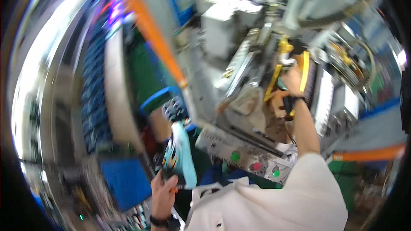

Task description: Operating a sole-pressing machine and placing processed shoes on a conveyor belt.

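Note:
At the lower left, my left hand [163, 194] is closed, thumb and fingers pinching the dark end of a long, soft-looking light blue piece [183, 149] with black and orange patches. Its exact kind is unclear. A bunch of grey, rounded, knobby things [174, 109] shows just beyond that piece. My right arm stretches into a machine [252, 81], where my right hand [292, 80] sits between two yellow bars [305, 72]. A small teal thing [281, 83] shows beside its fingers. Motion blur hides whether those fingers grip anything.
A metal control panel [244, 152] with green and red buttons runs along the machine's front. Orange posts [156, 30] stand at the left, and an orange bar [370, 153] at the right. On the left, a conveyor [122, 90] runs beside a row of dark blue pieces [95, 85].

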`<state>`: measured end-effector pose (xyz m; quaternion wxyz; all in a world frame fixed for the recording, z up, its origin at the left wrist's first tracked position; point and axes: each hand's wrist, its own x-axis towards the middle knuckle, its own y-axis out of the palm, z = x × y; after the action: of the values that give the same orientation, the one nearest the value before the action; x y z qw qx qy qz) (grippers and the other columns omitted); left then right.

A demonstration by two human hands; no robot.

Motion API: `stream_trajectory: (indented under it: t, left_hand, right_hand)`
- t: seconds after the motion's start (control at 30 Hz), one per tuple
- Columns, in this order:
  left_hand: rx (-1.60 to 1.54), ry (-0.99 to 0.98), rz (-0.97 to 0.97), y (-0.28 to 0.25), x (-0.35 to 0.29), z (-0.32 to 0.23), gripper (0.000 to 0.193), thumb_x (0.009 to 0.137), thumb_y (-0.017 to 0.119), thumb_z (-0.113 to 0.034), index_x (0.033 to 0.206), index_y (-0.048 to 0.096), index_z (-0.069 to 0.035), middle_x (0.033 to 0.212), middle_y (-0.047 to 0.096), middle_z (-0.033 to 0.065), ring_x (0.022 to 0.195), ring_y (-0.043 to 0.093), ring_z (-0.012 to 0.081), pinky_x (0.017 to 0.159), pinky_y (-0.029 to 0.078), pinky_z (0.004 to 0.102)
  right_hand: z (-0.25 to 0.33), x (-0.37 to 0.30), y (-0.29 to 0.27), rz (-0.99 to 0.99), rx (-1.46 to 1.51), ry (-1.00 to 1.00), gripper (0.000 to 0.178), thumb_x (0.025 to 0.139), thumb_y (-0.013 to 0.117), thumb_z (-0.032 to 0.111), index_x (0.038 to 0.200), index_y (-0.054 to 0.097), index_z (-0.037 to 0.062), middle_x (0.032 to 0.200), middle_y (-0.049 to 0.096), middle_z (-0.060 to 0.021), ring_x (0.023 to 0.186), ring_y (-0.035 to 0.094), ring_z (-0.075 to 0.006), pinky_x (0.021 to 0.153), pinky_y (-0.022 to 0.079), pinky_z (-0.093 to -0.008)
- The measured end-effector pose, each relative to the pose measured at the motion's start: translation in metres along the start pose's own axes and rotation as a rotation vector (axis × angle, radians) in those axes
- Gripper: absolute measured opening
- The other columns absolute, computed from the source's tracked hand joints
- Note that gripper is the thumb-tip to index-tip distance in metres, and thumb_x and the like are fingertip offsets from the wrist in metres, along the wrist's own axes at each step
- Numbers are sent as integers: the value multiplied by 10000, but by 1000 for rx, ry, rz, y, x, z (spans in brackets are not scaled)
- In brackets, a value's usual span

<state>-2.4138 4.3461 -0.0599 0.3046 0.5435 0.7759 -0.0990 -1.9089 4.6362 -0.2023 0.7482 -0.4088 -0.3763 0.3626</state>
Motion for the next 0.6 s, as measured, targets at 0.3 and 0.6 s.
stream_trajectory:
  t: [0.3,0.6]
  left_hand:
    - [-277,-26,-117,-58,-44,96,298,916,646,-108,1138,599,86,1005,655,73,908,627,113,782,517,255]
    - [-757,84,-619,-127,-124,180,231,905,671,-110,1050,628,65,979,649,78,874,654,155,763,552,313]
  right_hand:
    - [119,-323,31,446,373,-733,149,850,604,89,992,612,44,1022,615,-131,996,575,-333,850,474,-425]
    - [77,-318,93,498,311,-823,258,831,593,22,1086,615,-12,990,584,-181,944,568,-348,843,469,-409]
